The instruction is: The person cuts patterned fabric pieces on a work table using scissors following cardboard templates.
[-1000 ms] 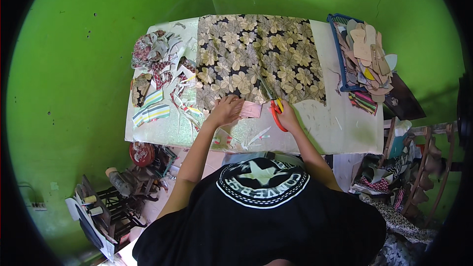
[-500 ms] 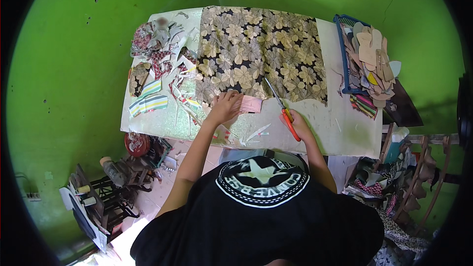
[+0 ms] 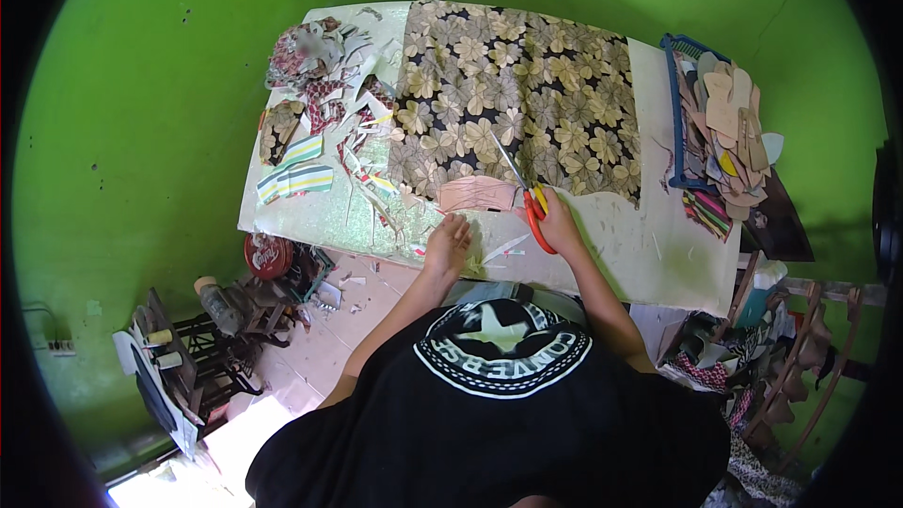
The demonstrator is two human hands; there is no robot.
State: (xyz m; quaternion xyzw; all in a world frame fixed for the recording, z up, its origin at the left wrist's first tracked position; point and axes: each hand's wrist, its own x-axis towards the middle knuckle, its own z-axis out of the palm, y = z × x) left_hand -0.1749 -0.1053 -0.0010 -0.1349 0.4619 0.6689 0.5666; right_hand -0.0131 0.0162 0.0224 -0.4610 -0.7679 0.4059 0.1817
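Right hand clamped on one pair of scissors: orange plastic handles, thin steel blades lying across the floral cloth. Left hand flat, fingers spread on the table, gripping nothing, just below one pink paper pattern, rounded shape, at the cloth's near edge. Cloth: one sheet, matte, tan leaves on dark. Left: scraps, too jumbled to count. Right: blue basket of stacked cardboard cutouts.

Single head-worn fisheye view, steeply downward from well above the worktable, green wall beyond it.
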